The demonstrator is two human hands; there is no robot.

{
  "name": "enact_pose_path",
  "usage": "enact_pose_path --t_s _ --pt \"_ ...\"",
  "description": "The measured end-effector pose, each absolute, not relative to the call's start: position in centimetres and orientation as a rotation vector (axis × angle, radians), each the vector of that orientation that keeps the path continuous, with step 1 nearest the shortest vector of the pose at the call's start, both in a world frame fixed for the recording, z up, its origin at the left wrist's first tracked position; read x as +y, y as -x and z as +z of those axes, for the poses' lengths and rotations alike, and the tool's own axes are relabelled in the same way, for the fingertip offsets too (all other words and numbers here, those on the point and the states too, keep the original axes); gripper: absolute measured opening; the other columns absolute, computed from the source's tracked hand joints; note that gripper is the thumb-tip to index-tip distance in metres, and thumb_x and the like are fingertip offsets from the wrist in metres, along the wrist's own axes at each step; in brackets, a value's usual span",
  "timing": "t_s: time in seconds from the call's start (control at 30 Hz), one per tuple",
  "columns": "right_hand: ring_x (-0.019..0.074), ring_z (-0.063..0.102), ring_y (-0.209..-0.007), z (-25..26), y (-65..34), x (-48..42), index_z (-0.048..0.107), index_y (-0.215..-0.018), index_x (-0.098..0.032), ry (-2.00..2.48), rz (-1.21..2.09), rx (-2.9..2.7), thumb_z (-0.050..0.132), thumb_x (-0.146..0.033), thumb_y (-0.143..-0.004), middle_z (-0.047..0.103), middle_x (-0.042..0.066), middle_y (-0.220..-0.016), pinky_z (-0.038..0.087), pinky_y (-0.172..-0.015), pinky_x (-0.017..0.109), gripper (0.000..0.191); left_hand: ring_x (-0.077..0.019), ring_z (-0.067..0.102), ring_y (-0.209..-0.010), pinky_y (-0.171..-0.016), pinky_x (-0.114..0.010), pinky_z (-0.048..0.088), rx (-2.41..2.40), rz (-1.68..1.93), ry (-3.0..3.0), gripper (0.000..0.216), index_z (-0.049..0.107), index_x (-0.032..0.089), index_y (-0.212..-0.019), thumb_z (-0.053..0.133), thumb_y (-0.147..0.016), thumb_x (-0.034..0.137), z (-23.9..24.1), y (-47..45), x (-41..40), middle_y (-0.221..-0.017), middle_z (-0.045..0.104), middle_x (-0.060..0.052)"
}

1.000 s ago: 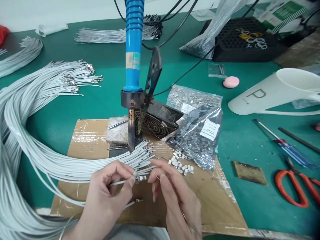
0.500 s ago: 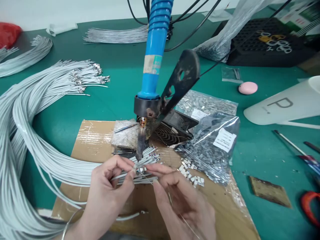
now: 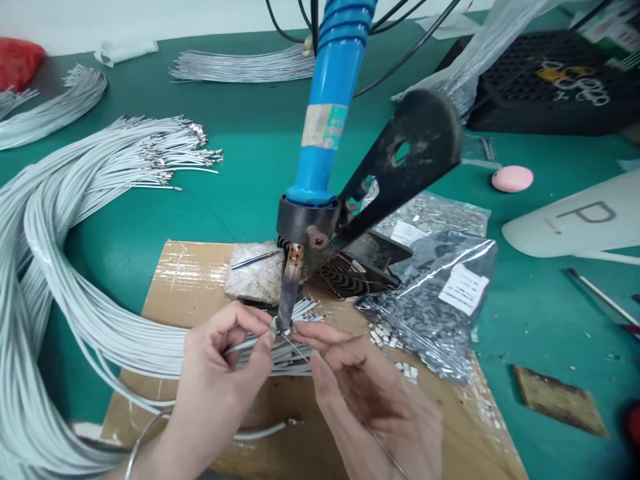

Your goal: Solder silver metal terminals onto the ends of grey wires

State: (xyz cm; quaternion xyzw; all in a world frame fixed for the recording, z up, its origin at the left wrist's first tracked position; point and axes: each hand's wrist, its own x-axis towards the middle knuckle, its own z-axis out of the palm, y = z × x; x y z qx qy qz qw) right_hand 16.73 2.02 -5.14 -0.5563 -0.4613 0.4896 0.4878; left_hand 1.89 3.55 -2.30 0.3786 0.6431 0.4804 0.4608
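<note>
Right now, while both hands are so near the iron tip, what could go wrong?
If the iron tip is hot, the left hand, close beside it, might get burned. The thin wire that the right hand holds near the tip could slip aside. The white cables, passing close by, might get scorched.

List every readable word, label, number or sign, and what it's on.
"P": white cup; smaller mark beside it unreadable.
Sticker on blue soldering iron: too blurred.
White label on front bag: too small.
Label on rear bag: too small.
Green packaging, top right: blurred.
</note>
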Motion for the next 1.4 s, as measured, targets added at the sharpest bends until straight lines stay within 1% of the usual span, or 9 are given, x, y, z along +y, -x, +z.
enact_pose_path --t_s 0.2,0.27,0.37,0.53,0.77,0.93,1.1,1.27,1.4 --pt "0.0205 0.08 -0.102 -4.9 -16.14 1.89 0.062 -0.075 -0.027 1.396 1.191 -1.033 0.07 -0.022 -0.093 0.084 0.005 -0.111 0.062 -0.092 0.029 0.02 -0.0109 0.075 -0.069 -0.063 -0.009 0.055 1.566 1.19 -0.943 0.015 0.072 0.018 -0.066 0.078 -0.073 0.007 -2.21 -1.75 3.77 -0.074 0.075 0.0" --pt "0.0197 0.08 -0.103 -4.84 -15.96 1.89 0.061 -0.075 -0.027 1.388 1.177 -1.03 0.07 -0.021 -0.093 0.084 0.003 -0.11 0.062 -0.093 0.028 0.02 -0.0115 0.076 -0.072 -0.064 -0.01 0.055 1.558 1.156 -0.976 0.014 0.073 0.018 -0.069 0.078 -0.076 0.007 -2.37 -1.46 3.71 -0.078 0.076 0.0" --pt "0.021 0.081 -0.102 -4.83 -15.9 1.96 0.062 -0.074 -0.026 1.374 1.15 -1.052 0.07 -0.02 -0.092 0.084 0.005 -0.107 0.062 -0.091 0.029 0.021 -0.0124 0.076 -0.075 -0.066 -0.012 0.056 1.565 1.102 -0.998 0.013 0.074 0.019 -0.072 0.077 -0.081 0.009 -2.52 -1.08 3.58 -0.087 0.08 -0.002" --pt "0.0216 0.082 -0.1 -4.99 -16.5 2.22 0.063 -0.074 -0.026 1.349 1.177 -1.074 0.071 -0.02 -0.093 0.084 0.006 -0.109 0.065 -0.085 0.027 0.021 -0.0126 0.076 -0.076 -0.066 -0.011 0.055 1.6 1.143 -0.97 0.014 0.072 0.019 -0.069 0.079 -0.077 0.009 -2.31 -1.25 3.61 -0.086 0.081 -0.003" --pt "0.0208 0.082 -0.099 -4.79 -16.38 2.12 0.065 -0.075 -0.025 1.322 1.205 -1.043 0.072 -0.018 -0.092 0.085 0.006 -0.109 0.065 -0.088 0.026 0.019 -0.011 0.075 -0.071 -0.063 -0.009 0.054 1.608 1.174 -0.957 0.014 0.072 0.019 -0.067 0.08 -0.075 0.01 -2.19 -1.55 3.74 -0.082 0.081 -0.001" --pt "0.0161 0.082 -0.097 -4.69 -16.06 2.12 0.066 -0.077 -0.026 1.312 1.14 -1.046 0.072 -0.018 -0.093 0.085 0.001 -0.107 0.062 -0.093 0.023 0.019 -0.0114 0.076 -0.075 -0.066 -0.01 0.055 1.577 1.159 -0.965 0.015 0.074 0.021 -0.07 0.079 -0.077 0.008 -2.36 -1.52 3.65 -0.084 0.081 0.0" --pt "0.0149 0.082 -0.096 -4.91 -16.38 2.43 0.067 -0.078 -0.028 1.283 1.126 -1.125 0.074 -0.015 -0.091 0.085 -0.001 -0.107 0.063 -0.087 0.02 0.019 -0.01 0.074 -0.072 -0.065 -0.009 0.054 1.584 1.23 -0.918 0.016 0.074 0.021 -0.067 0.08 -0.074 0.008 -2.41 -1.56 3.63 -0.08 0.078 0.002" --pt "0.015 0.082 -0.098 -4.91 -16.44 2.39 0.067 -0.08 -0.028 1.255 1.096 -1.189 0.072 -0.013 -0.092 0.085 -0.002 -0.109 0.062 -0.088 0.02 0.019 -0.0103 0.074 -0.073 -0.064 -0.01 0.054 1.554 1.176 -0.956 0.016 0.076 0.022 -0.071 0.08 -0.077 0.008 -2.61 -1.15 3.3 -0.084 0.079 0.001" --pt "0.0116 0.081 -0.1 -4.76 -16.09 2.3 0.063 -0.078 -0.028 1.287 1.085 -1.165 0.07 -0.016 -0.093 0.084 -0.006 -0.108 0.06 -0.089 0.017 0.021 -0.0099 0.073 -0.071 -0.062 -0.009 0.052 1.592 1.21 -0.941 0.016 0.074 0.021 -0.067 0.08 -0.075 0.008 -2.65 -1.23 3.34 -0.081 0.077 0.002"
